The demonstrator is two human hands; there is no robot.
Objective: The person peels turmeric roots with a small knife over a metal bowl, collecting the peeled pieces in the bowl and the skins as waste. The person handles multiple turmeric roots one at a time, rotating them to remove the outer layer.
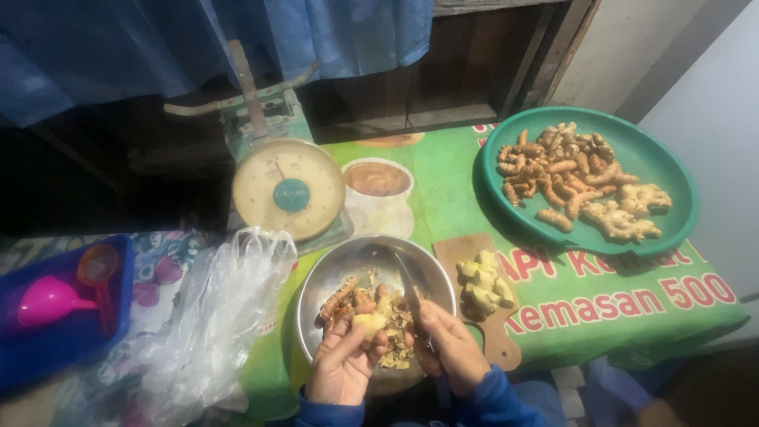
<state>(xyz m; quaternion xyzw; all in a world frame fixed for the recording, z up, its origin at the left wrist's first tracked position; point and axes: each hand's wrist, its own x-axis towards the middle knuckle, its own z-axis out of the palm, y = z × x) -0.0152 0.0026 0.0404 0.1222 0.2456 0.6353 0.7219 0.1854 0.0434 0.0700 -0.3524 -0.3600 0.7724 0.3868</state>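
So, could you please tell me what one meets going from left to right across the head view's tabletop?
Blue plastic tub holding a pink funnel → crumpled clear plastic bag → round steel bowl of peelings → small wooden cutting board with peeled pieces → round green tray of ginger and turmeric roots.

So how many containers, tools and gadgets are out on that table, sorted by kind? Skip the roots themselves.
Metal bowl: 1
Green tray: 1
Blue tub: 1
Wooden cutting board: 1
Knife: 1
Dial scale: 1
Funnels (pink, orange): 2
Clear plastic bag: 1
Total: 9
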